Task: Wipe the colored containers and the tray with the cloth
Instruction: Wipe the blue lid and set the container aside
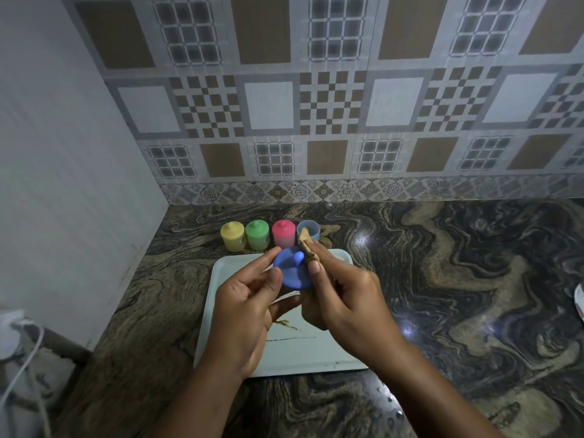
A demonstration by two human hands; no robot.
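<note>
Left hand [245, 306] gripping blue lid [292, 270] above tray [208, 311]; right hand [344, 298] pinching cloth [308, 248], wiping lid. Next probably: recapping open blue container [311, 228] behind tray.

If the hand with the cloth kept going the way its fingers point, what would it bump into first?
Probably the blue lid that the left hand holds; the cloth in the right hand seems to touch its edge. Depth is hard to judge.
</note>
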